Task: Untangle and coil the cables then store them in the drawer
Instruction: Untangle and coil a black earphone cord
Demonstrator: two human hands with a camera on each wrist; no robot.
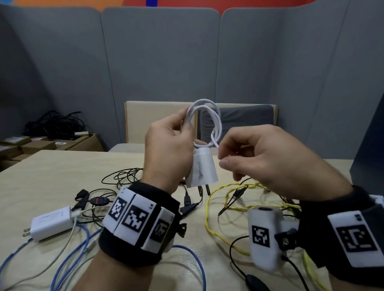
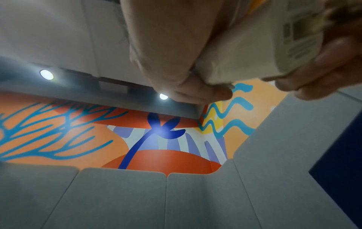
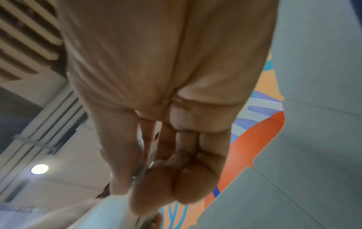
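Both hands are raised above the middle of a beige tabletop (image 1: 52,175), working in the open air between the cable clutter below and the grey partition panels (image 1: 162,56) that wall in the far side. The left hand (image 1: 168,147) has its fingers curled round a white charger plug (image 1: 201,169), prongs pointing down, and also pinches the gathered loops of the white cable (image 1: 209,119) that stand upright above the plug; the left wrist view shows fingers and thumb wrapped about the plug's (image 2: 254,46) printed body. The right hand (image 1: 262,161), just beside it, has its fingers curled and its thumb and forefinger nipping the lower run of the white cable; in the right wrist view a small metal connector tip (image 3: 140,172) shows between the thumb and fingertips. Beneath the hands the surface is crowded: a second white charger (image 1: 53,222) lies near the left edge with blue cables (image 1: 84,239) trailing toward the near edge, thin black cables (image 1: 120,175) sprawl in the middle, and a yellow braided cable (image 1: 217,225) snakes under the right wrist. A dark box (image 1: 377,150) stands at the right edge, close to the right forearm. Past the far left corner, cardboard boxes (image 1: 38,144) carry a heap of black cords (image 1: 55,125), and a bench back (image 1: 152,118) rises behind the far edge. The drawer cannot be made out in any view.
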